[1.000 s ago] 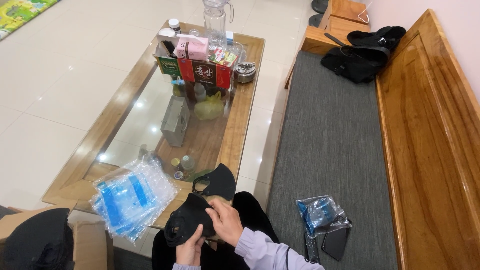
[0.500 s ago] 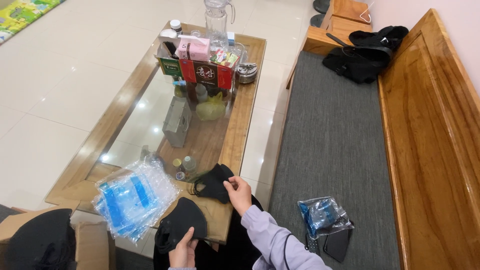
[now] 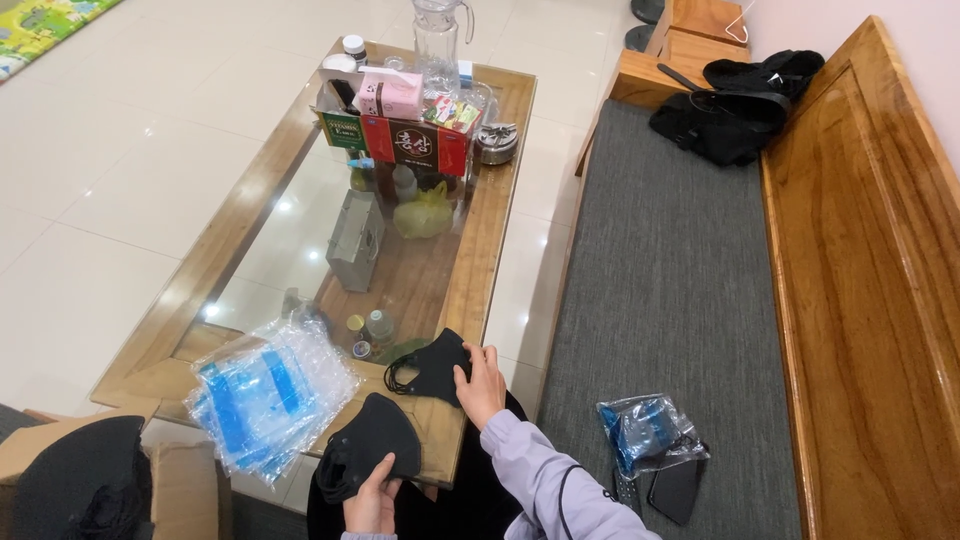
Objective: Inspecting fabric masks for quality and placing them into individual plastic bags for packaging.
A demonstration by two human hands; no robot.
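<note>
Right hand (image 3: 480, 385) lies on a black mask (image 3: 432, 366) at the near edge of the table (image 3: 505, 170), fingers pressed flat on the mask's right side, not wrapped around it. That mask sits on the wood rim, just past the glass. Left hand (image 3: 372, 500) holds a second mask (image 3: 372, 447), also black, low over the near rim, fingers closed on its bottom edge; thumb position hard to tell.

Risks, as judgement: the table mask sits near the edge, so a sideways drag of the right hand could slide it off onto the lap or floor. Ear loops hang loose on its left and could snag the small bottles (image 3: 370, 330) just beyond. The left-hand mask is pinched only at one edge and could slip out.

Containers: a stack of clear bags (image 3: 268, 392) with blue inserts lies left of the masks, touching or nearly touching the held one; contents beyond the blue sheets unclear. A cardboard box (image 3: 395, 135) at the far end holds a pink pack and other small packets. A glass jug (image 3: 438, 35) stands behind it, apparently empty. A metal case (image 3: 355, 240) lies shut under the glass. Another clear bag (image 3: 645, 432) with blue contents lies on the grey bench cushion (image 3: 665, 260), beside a dark phone (image 3: 675, 488). A black bag (image 3: 735, 105) rests at the bench's far end.
</note>
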